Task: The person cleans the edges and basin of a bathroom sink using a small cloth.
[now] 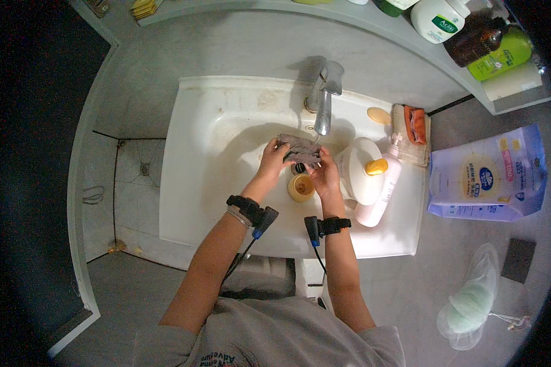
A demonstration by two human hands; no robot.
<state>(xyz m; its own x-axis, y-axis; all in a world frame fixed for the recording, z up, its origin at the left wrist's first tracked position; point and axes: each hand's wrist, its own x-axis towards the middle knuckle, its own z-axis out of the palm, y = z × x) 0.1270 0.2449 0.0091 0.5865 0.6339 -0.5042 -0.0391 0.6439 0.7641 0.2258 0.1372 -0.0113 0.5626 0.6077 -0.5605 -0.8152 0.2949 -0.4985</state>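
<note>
Both hands grip a wrinkled grey cloth (299,149) above the white sink (196,202). My left hand (274,164) holds its left end, thumb on top. My right hand (326,176) pinches the right end. The chrome faucet (326,101) stands just behind, its spout tip close above the cloth's right side. Below the hands, a round yellowish cup (301,188) stands in the basin. A small dark object (297,168), partly covered by the cloth, is beside the cup; I cannot make out its kind.
Right of my right hand stand a white bottle with yellow cap (358,177) and a pink pump bottle (381,194). A soap bar (379,115) and folded cloths (415,127) occupy the back right corner. Farther right are a purple pack (487,174) and mesh pouf (471,303). A shelf (422,55) curves overhead.
</note>
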